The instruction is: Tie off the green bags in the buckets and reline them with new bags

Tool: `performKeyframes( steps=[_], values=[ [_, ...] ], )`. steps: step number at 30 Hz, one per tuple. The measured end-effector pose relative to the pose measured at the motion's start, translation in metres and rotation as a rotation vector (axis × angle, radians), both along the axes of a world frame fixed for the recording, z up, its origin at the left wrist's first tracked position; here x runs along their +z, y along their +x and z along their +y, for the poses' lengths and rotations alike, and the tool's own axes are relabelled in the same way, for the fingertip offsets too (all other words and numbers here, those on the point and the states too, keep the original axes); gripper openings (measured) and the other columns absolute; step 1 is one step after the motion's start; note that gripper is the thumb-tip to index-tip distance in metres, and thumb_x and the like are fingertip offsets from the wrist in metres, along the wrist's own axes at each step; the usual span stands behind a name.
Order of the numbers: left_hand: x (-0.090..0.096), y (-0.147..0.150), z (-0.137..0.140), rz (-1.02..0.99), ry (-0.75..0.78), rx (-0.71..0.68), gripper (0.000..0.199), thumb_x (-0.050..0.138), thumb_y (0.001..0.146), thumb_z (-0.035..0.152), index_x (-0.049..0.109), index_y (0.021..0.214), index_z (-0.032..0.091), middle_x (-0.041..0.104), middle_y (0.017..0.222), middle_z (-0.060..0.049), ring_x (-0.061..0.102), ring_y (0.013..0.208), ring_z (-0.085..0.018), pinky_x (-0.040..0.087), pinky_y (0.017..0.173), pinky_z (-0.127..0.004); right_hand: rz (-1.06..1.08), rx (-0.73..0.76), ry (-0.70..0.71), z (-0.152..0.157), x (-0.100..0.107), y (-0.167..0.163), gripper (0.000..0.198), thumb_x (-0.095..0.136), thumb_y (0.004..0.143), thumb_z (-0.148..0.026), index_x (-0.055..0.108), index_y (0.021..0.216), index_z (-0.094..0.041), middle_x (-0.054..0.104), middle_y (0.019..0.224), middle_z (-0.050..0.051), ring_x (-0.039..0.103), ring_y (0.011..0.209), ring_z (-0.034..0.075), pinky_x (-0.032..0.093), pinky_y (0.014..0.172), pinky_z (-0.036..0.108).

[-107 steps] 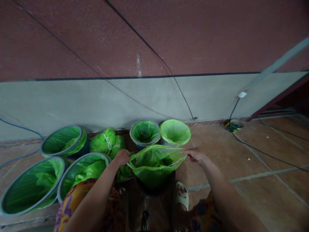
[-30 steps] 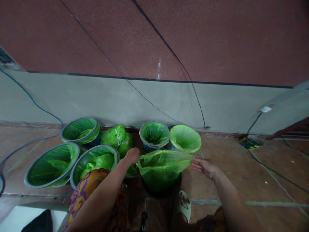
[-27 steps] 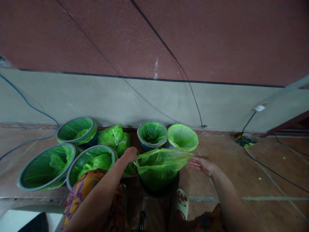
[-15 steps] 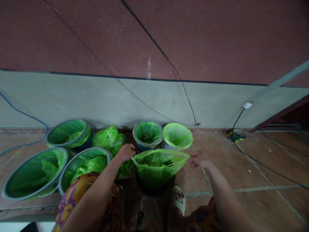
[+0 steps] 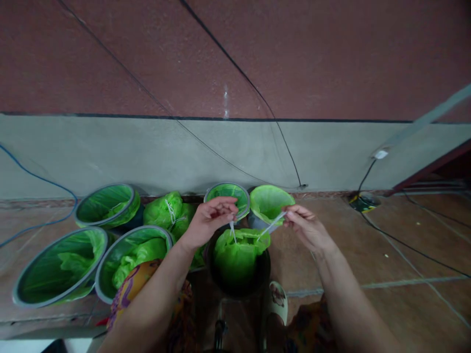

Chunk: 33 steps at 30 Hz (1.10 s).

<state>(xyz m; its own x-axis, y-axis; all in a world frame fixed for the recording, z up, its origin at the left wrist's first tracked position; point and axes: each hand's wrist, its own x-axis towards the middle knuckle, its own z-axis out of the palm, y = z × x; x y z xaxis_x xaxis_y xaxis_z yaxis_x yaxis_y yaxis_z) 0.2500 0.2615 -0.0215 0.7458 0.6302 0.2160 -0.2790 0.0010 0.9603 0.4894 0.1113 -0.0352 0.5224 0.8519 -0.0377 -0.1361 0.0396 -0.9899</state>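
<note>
A bright green drawstring garbage bag (image 5: 235, 260) sits inside a dark bin (image 5: 263, 274) between my feet, its mouth partly gathered. White drawstrings come up from its rim on both sides. My left hand (image 5: 211, 218) pinches the left drawstring (image 5: 232, 230) above the bag. On the other side, my right hand (image 5: 305, 226) pinches the right drawstring (image 5: 272, 225), pulled taut up and to the right. Just behind are a small grey-rimmed bin (image 5: 228, 187) with a green liner and a pale bin (image 5: 263, 221) with a green liner folded over its rim.
Three larger lined bins stand at left: one at the back (image 5: 106, 189), one in front (image 5: 25, 301), one near my knee (image 5: 101, 279). Tied green bags (image 5: 162, 211) lie beside them. Cables run down the wall (image 5: 147, 157). A black cable (image 5: 405, 252) crosses the tiled floor at right.
Both hands have gone from holding the bag's wide-open rim to holding its drawstrings, higher up. The bag's mouth has drawn inward and become narrower.
</note>
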Motion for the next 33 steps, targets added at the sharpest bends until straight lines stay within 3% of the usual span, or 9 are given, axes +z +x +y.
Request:
performKeyframes(
  steps=[4,6,9,12,15,19,25,28,33],
  values=[
    [-0.003,0.019,-0.005,-0.011,-0.068,0.063,0.031,0.074,0.073,0.026,0.068,0.102,0.016,0.068,0.089,-0.003,0.062,0.073,-0.011,0.051,0.072,-0.025,0.093,0.114,0.023,0.018,0.006,-0.03,0.039,0.078,0.064,-0.052,0.059,0.074,-0.02,0.066,0.084,0.001,0.06,0.079,0.013,0.048,0.075,0.025],
    [-0.012,0.025,-0.004,0.025,-0.07,0.091,0.03,0.073,0.073,0.026,0.069,0.101,0.016,0.069,0.09,-0.004,0.063,0.071,-0.011,0.05,0.071,-0.025,0.155,0.144,-0.027,0.025,0.0,-0.044,0.04,0.075,0.067,-0.053,0.054,0.073,-0.02,0.06,0.067,-0.002,0.055,0.062,0.01,0.047,0.062,0.023],
    [-0.022,0.03,-0.003,0.064,-0.05,0.076,0.03,0.07,0.074,0.025,0.069,0.102,0.016,0.069,0.095,-0.005,0.063,0.073,-0.012,0.049,0.071,-0.025,0.177,0.154,-0.161,0.032,-0.014,-0.067,0.04,0.075,0.067,-0.052,0.054,0.081,-0.021,0.045,0.053,-0.009,0.03,0.041,0.004,0.023,0.038,0.017],
    [-0.029,0.034,-0.005,0.092,-0.048,0.042,0.031,0.066,0.077,0.026,0.067,0.106,0.016,0.068,0.1,-0.006,0.063,0.075,-0.013,0.05,0.071,-0.026,0.097,0.329,-0.284,0.038,-0.027,-0.089,0.042,0.077,0.065,-0.048,0.059,0.092,-0.021,0.043,0.053,-0.01,0.024,0.039,0.003,0.011,0.036,0.019],
    [-0.039,0.038,-0.004,0.165,-0.033,0.077,0.035,0.06,0.08,0.029,0.062,0.113,0.017,0.066,0.107,-0.006,0.062,0.072,-0.012,0.05,0.068,-0.026,0.041,0.436,-0.308,0.042,-0.033,-0.096,0.036,0.071,0.069,-0.051,0.058,0.072,-0.018,0.04,0.05,-0.009,0.024,0.039,0.003,0.012,0.037,0.02],
    [-0.059,0.041,-0.006,0.385,0.119,0.265,0.031,0.049,0.088,0.031,0.062,0.111,0.015,0.067,0.1,-0.006,0.062,0.076,-0.014,0.049,0.074,-0.028,0.134,0.263,-0.252,0.046,-0.031,-0.081,0.04,0.07,0.068,-0.055,0.057,0.072,-0.017,0.046,0.053,-0.007,0.024,0.038,0.002,0.011,0.036,0.019],
    [-0.078,0.037,-0.028,0.517,0.398,-0.145,0.033,0.041,0.091,0.034,0.068,0.089,0.015,0.065,0.078,-0.002,0.056,0.072,-0.014,0.045,0.071,-0.025,0.294,0.148,-0.128,0.046,-0.025,-0.062,0.04,0.077,0.064,-0.049,0.061,0.079,-0.016,0.049,0.056,-0.007,0.024,0.039,0.001,0.013,0.035,0.017],
    [-0.081,0.039,-0.036,0.512,0.328,-0.125,0.034,0.04,0.09,0.031,0.065,0.074,0.015,0.063,0.071,-0.001,0.054,0.065,-0.012,0.043,0.067,-0.024,0.319,0.08,-0.09,0.047,-0.022,-0.062,0.043,0.079,0.062,-0.047,0.063,0.088,-0.017,0.05,0.056,-0.007,0.024,0.039,0.001,0.014,0.035,0.017],
    [-0.098,0.05,-0.039,0.535,-0.006,-0.042,0.032,0.035,0.09,0.029,0.05,0.064,0.018,0.053,0.057,0.001,0.049,0.051,-0.011,0.039,0.057,-0.024,0.343,-0.018,-0.021,0.049,-0.018,-0.064,0.041,0.078,0.064,-0.043,0.062,0.094,-0.018,0.051,0.057,-0.007,0.024,0.038,0.001,0.014,0.034,0.017]
  ],
)
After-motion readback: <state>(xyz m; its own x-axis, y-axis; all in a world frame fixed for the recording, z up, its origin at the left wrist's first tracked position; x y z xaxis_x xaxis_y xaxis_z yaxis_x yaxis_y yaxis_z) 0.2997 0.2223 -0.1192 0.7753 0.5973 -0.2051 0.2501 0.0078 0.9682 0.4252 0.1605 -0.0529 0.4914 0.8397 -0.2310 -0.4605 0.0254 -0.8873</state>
